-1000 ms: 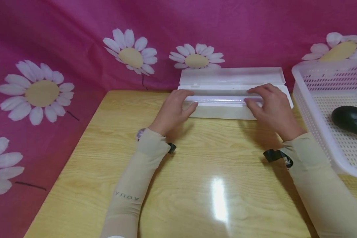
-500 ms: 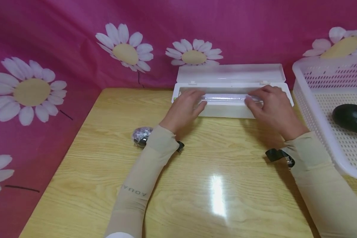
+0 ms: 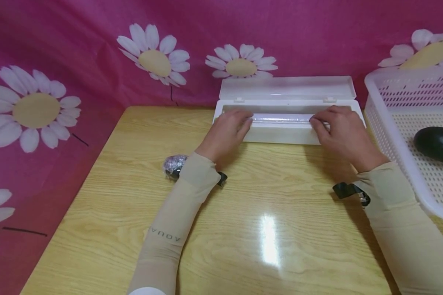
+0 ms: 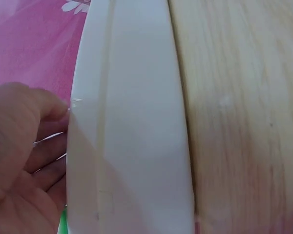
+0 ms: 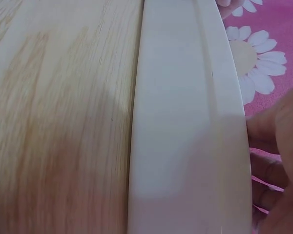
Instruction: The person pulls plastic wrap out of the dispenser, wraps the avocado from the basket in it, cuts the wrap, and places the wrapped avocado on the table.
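A long white cling film box (image 3: 280, 136) stands at the table's far edge, its hinged lid (image 3: 286, 88) tipped back. Inside lies a shiny roll of cling film (image 3: 280, 118). My left hand (image 3: 225, 133) pinches the film toward the roll's left end, while my right hand (image 3: 343, 133) does so toward the right end. Both wrist views show the box's front wall (image 4: 141, 122), which hides the fingertips and the roll. On the table, a dark oval thing wrapped in clear film (image 3: 172, 166) sits partly behind my left sleeve.
A white perforated basket (image 3: 391, 151) stands at the right, close to the box and my right forearm. A dark, glossy, oval fruit or vegetable (image 3: 436, 144) lies in it. Behind the wooden table (image 3: 236, 237) hangs a pink flowered cloth (image 3: 299, 37).
My left hand has moved right along the roll, uncovering the wrapped thing. Fingers and thumb of both hands have drawn closer together on the film. The view has shifted slightly.
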Demonstrator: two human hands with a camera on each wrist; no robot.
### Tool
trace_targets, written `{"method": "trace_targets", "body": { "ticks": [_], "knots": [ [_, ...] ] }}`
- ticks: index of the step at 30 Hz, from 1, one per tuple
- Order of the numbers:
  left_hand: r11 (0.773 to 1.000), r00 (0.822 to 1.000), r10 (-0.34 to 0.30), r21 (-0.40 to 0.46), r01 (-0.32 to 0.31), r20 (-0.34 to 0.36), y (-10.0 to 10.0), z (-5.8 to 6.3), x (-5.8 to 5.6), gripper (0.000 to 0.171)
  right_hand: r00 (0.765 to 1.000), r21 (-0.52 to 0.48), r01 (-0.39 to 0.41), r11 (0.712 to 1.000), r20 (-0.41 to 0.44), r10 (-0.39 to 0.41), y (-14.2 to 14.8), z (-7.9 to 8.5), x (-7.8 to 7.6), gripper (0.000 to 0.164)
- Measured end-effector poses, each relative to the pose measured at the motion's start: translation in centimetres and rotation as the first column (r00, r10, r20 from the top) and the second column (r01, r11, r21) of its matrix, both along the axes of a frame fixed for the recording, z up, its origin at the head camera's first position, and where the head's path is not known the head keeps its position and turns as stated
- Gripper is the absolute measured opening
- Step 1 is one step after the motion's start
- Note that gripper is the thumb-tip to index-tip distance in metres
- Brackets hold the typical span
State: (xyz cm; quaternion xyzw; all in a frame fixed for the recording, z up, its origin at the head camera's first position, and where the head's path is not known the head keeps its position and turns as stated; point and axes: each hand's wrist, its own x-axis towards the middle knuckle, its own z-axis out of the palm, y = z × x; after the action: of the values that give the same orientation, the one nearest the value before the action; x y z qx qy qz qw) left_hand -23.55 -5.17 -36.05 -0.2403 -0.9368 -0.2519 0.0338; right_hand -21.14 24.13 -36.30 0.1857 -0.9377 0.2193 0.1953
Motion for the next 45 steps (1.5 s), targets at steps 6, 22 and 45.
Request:
{"method": "trace_targets", "body": {
  "ticks": [6,22,45],
  "knots": [
    [1.000,0.998,0.009,0.018,-0.008,-0.057,0.1,-0.4,-0.2,0.033,1.000,0.012,0.003,1.000,0.008,-0.003,0.0,0.0,0.0,0.024],
    [0.997,0.996,0.068,0.044,-0.066,-0.056,0.4,-0.1,-0.1,0.027,0.999,0.008,0.028,1.000,0.035,-0.028,0.3,0.1,-0.1,0.024],
    [0.998,0.991,0.057,0.013,-0.056,-0.117,1.5,0.0,-0.4,0.026,0.997,0.019,0.074,0.997,-0.013,-0.073,0.5,-0.2,-0.4,0.021]
  ]
}}
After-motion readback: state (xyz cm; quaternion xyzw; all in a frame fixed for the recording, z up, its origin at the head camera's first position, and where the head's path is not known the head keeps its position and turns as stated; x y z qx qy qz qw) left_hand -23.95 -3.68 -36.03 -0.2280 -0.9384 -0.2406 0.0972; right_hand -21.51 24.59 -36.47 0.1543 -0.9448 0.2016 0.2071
